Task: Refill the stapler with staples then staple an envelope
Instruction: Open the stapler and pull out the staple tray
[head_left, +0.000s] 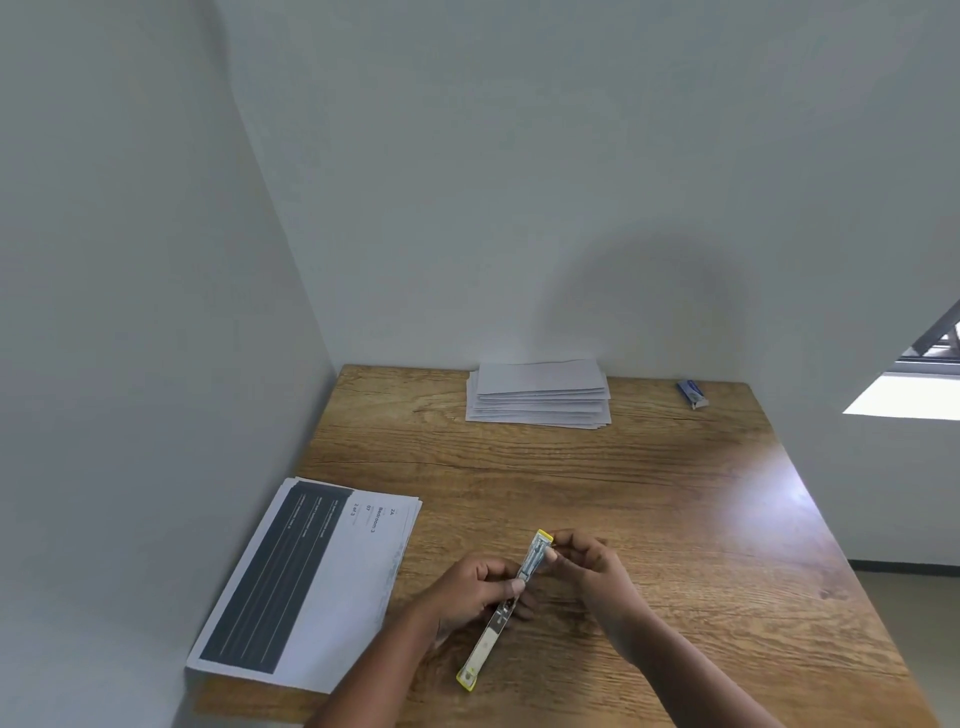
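One stapler, opened flat, is held above the counter. Left hand fingers grip its middle; right hand fingers pinch its far end. One envelope stack and one staple box lie at the rear; one paper stack lies left.

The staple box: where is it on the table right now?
In the head view the small blue staple box lies at the table's far right corner near the wall, right of the envelope stack.
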